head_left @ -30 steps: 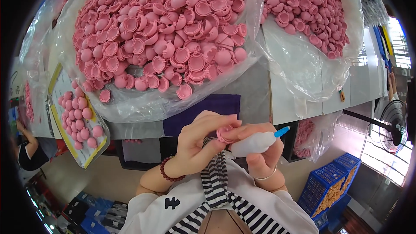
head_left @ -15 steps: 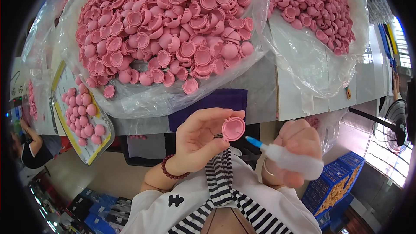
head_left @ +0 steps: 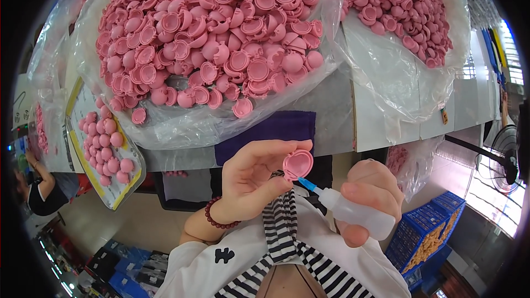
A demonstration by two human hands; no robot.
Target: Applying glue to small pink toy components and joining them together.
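Note:
Between the fingertips of my left hand (head_left: 255, 175) a pink plastic half-shell (head_left: 298, 164) is pinched, its round hollow side showing. My right hand (head_left: 371, 192) grips a translucent white squeeze bottle (head_left: 359, 212) with a narrow blue tip (head_left: 307, 184). That tip reaches the lower rim of the half-shell; whether it touches is too fine to tell. Beyond my hands, a large heap of pink half-shells (head_left: 210, 52) lies on clear plastic sheeting (head_left: 182, 132). A purple cloth (head_left: 276, 132) hangs over the table edge just past my left hand.
A yellow-edged tray (head_left: 131, 190) at the left holds several closed pink balls (head_left: 105, 140). Another heap of pink pieces (head_left: 403, 11) lies at the far right on plastic. Blue crates (head_left: 425, 232) stand low on the right, near a black fan (head_left: 502, 157). Another person (head_left: 44, 185) sits at the far left.
My right hand has brought the bottle leftward, so its blue tip has come from beside the half-shell to its lower rim. My left hand has barely moved.

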